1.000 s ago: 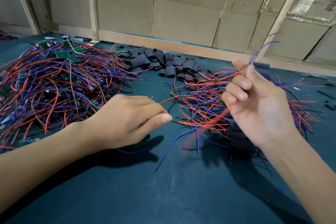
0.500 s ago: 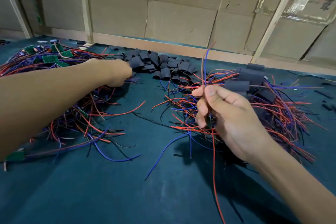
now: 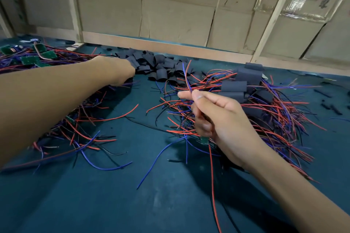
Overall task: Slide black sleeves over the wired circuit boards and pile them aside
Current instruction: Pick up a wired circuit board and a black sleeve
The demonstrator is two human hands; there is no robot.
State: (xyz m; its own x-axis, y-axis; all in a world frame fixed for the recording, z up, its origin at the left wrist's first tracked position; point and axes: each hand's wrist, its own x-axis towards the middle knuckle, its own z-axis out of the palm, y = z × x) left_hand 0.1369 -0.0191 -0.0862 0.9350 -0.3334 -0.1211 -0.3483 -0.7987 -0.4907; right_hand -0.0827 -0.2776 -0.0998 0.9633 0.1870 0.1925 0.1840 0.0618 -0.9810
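**Sleeving bench: contents and hands, one moment**

Surface: dark teal table (image 3: 170,204), backed by a wall of cardboard panels (image 3: 178,19) framed in pale wooden battens (image 3: 272,15).

Item 1. Pile of loose black sleeves (image 3: 161,67), short flattened tubes, heaped at the far middle of the table, just below the wooden rail.

Item 2. Heap of unsleeved boards (image 3: 30,60), green, with red and blue leads, spread across the far left and running under the left forearm.

Item 3. Finished pile (image 3: 246,85), boards already in black sleeves, lying on a tangle of red and blue wires at the right, behind the right hand.

Item 4. Wired circuit board (image 3: 205,140), held in the air over the table's middle. Only a small green corner shows below the right palm. Its red and blue leads run up past the thumb and stand above the fingers; one long red lead hangs down toward the near edge.

Left hand (image 3: 121,71): reaching far forward, its front end at the near left edge of the black sleeves. The fingers are hidden behind the knuckles, so its grip may be on a sleeve, but that cannot be told.

Right hand (image 3: 217,117): raised, palm toward the left, thumb and curled fingers pinching the wired circuit board's leads; grip closed on it.
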